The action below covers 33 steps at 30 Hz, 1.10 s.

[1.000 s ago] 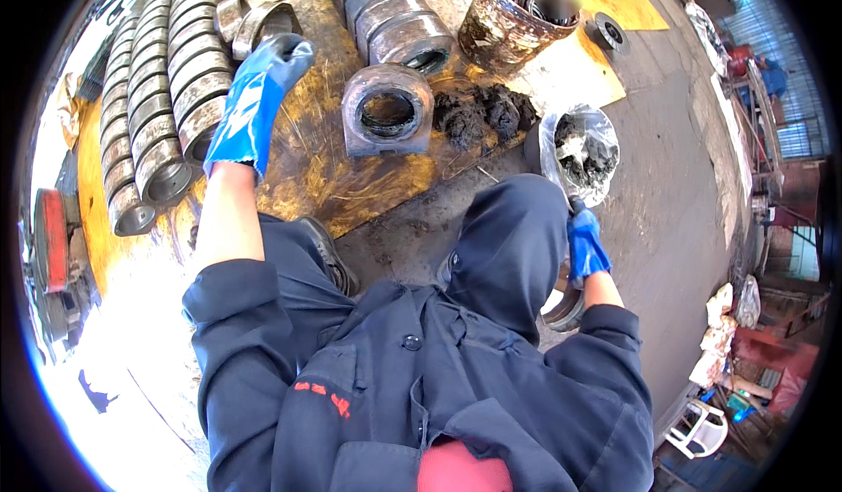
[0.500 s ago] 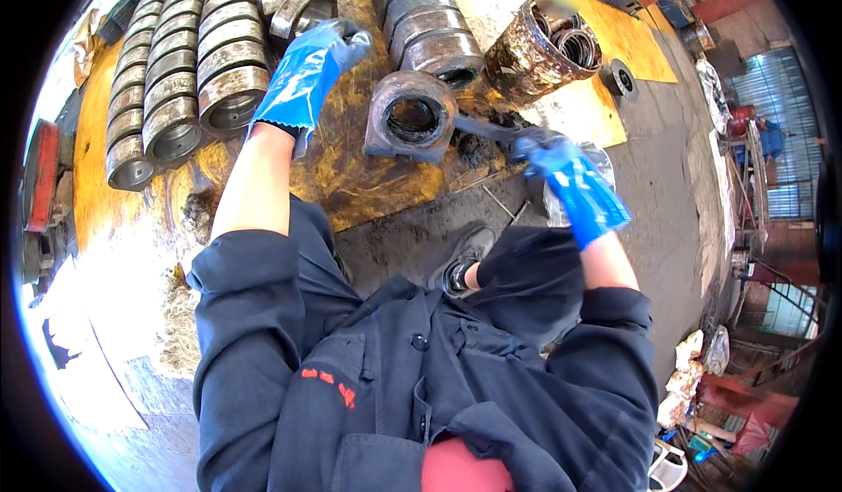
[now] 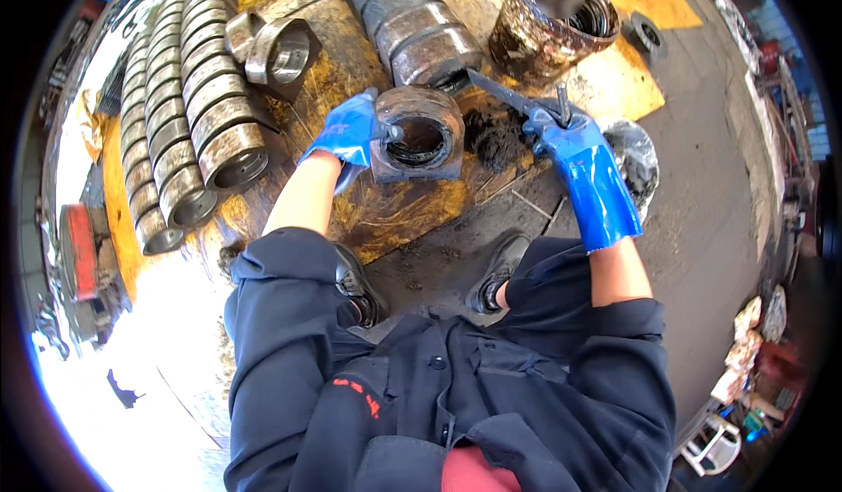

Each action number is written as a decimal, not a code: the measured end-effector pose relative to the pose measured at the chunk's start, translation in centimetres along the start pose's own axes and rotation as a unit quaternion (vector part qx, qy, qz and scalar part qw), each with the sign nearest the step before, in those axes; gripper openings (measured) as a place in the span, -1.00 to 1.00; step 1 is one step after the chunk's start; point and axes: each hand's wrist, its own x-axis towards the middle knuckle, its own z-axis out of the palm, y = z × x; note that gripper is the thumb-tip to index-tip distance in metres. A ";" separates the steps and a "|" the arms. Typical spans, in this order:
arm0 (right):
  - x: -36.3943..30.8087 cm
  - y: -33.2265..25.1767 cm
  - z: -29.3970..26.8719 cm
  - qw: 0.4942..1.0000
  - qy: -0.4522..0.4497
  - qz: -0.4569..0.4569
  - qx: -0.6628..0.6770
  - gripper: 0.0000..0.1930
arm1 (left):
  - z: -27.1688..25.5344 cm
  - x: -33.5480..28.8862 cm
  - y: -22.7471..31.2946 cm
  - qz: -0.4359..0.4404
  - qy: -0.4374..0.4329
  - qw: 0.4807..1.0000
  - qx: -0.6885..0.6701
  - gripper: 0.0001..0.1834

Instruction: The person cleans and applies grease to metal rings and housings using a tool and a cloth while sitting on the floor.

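Note:
A thick greasy metal ring block [image 3: 416, 169] with a flat base stands on the stained board in front of me. My left hand [image 3: 349, 132], in a blue rubber glove, grips its left side, the thumb at the rim of the dark bore. In my right hand [image 3: 570, 146], gloved the same way, is a flat scraper-like blade [image 3: 500, 91]. The blade points up and left, apart from the ring block. A short dark rod [image 3: 563, 106] sticks up at this fist; I cannot tell if it belongs to the blade. Black greasy clumps [image 3: 493, 139] lie between my hands.
Rows of ringed metal cylinders [image 3: 219, 106] lie at the left, and a larger stack [image 3: 408, 27] lies behind the block. Loose rings [image 3: 285, 53] sit between. A grimy bucket [image 3: 535, 45] stands at back right, a plastic bag [image 3: 633, 163] beside my right hand.
My left hand has come down and right from near the loose rings onto the ring block. The blade in my right hand has lifted and tilted upward. The whole view has shifted slightly.

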 end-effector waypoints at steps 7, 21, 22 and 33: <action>0.2 0.2 -2.0 0.997 -0.030 0.056 -0.040 -0.70 | 2.9 9.1 -0.5 0.005 -0.204 0.979 -0.007 0.03; 0.2 -0.5 -2.1 0.991 -0.078 0.077 -0.077 -0.72 | 7.5 3.8 -1.9 -0.044 -0.088 0.985 0.139 0.15; 0.0 -0.4 -2.3 0.992 -0.073 0.080 -0.058 -0.73 | 7.3 2.9 0.0 -0.037 -0.076 0.984 0.155 0.13; 0.1 0.7 -1.9 0.995 -0.085 0.042 0.001 -0.74 | 12.8 -4.2 1.4 0.063 0.281 0.910 0.299 -0.56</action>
